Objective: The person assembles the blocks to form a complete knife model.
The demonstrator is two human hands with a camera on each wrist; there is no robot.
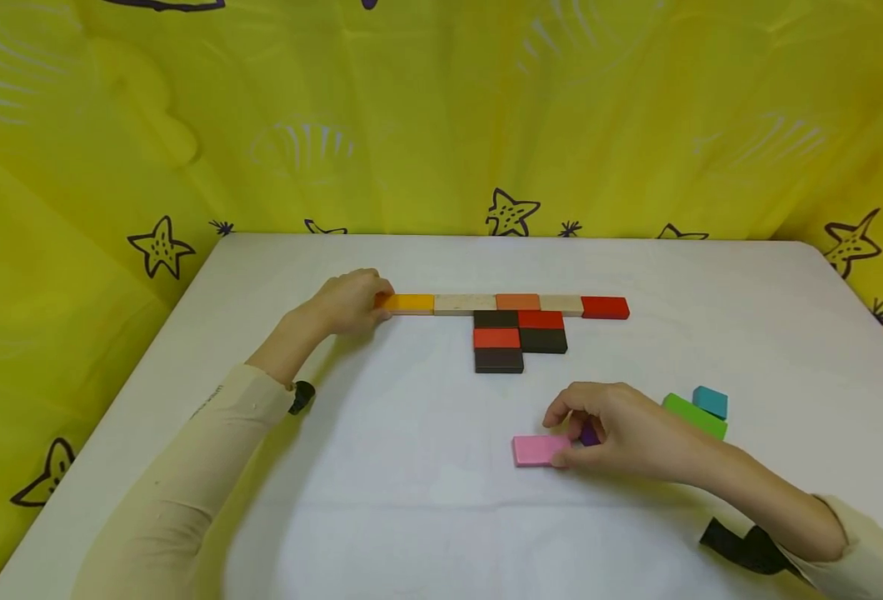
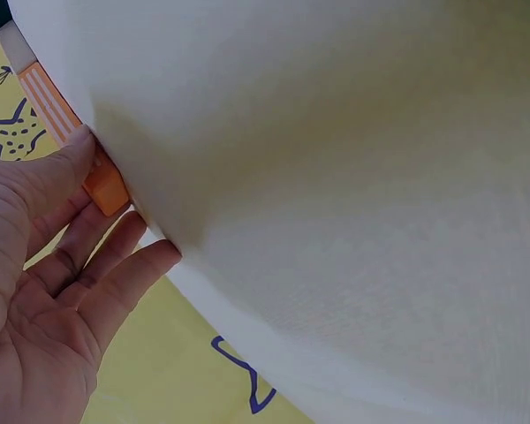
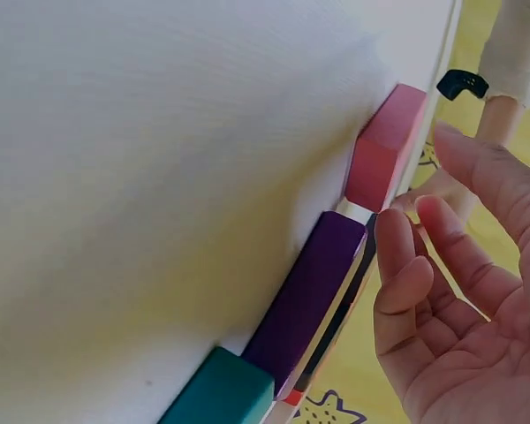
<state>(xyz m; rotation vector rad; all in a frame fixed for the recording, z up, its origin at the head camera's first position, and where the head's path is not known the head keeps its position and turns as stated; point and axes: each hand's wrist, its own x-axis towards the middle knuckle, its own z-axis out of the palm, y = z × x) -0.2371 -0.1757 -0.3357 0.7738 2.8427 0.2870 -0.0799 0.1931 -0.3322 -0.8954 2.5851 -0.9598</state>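
My left hand [image 1: 351,302] pinches the left end of a yellow-orange block [image 1: 413,303] at the end of a row. In the left wrist view, the thumb lies along that orange block [image 2: 109,187] with fingers behind it. My right hand [image 1: 625,433] is over the right end of a pink block [image 1: 535,451], fingers loosely bent and thumb apart from them. The right wrist view has the pink block [image 3: 389,150] beside the fingertips. A purple block [image 1: 590,432], partly hidden by the right hand, lies behind its fingers.
The row continues with a pale wooden block [image 1: 465,304], an orange block [image 1: 518,302] and a red block [image 1: 605,307]. Red and dark brown blocks [image 1: 498,360] adjoin it in front. A green block [image 1: 695,416] and a teal block [image 1: 710,402] lie right, on the white table [image 1: 381,517].
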